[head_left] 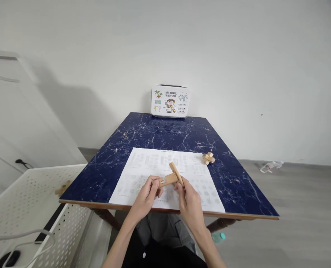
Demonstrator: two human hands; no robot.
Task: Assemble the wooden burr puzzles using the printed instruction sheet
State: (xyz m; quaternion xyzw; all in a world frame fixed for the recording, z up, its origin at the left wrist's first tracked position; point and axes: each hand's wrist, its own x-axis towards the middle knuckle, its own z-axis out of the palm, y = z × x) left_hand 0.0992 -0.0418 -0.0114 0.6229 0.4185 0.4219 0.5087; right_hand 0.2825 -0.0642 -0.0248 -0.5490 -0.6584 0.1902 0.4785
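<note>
Head view: nearest, the left hand point(147, 192), nearly closed, pinches one end of a flat wooden piece point(170, 179); the right hand point(191, 201), similarly curled, grips a wooden bar point(174, 169) angled across its other end. Both are above a printed sheet point(154, 168) on a blue table point(182, 134). Uneven pressure or a loosened pinch could drop either. Beyond sit an interlocked wooden block point(208, 158) and, farthest, a cartoon-printed case point(170, 101).

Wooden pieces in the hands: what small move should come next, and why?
Perhaps turn the tilted piece slightly with the right hand while the left hand steadies the flat piece: each hand grips one, and they meet at an angle; whether they interlock is unclear.
</note>
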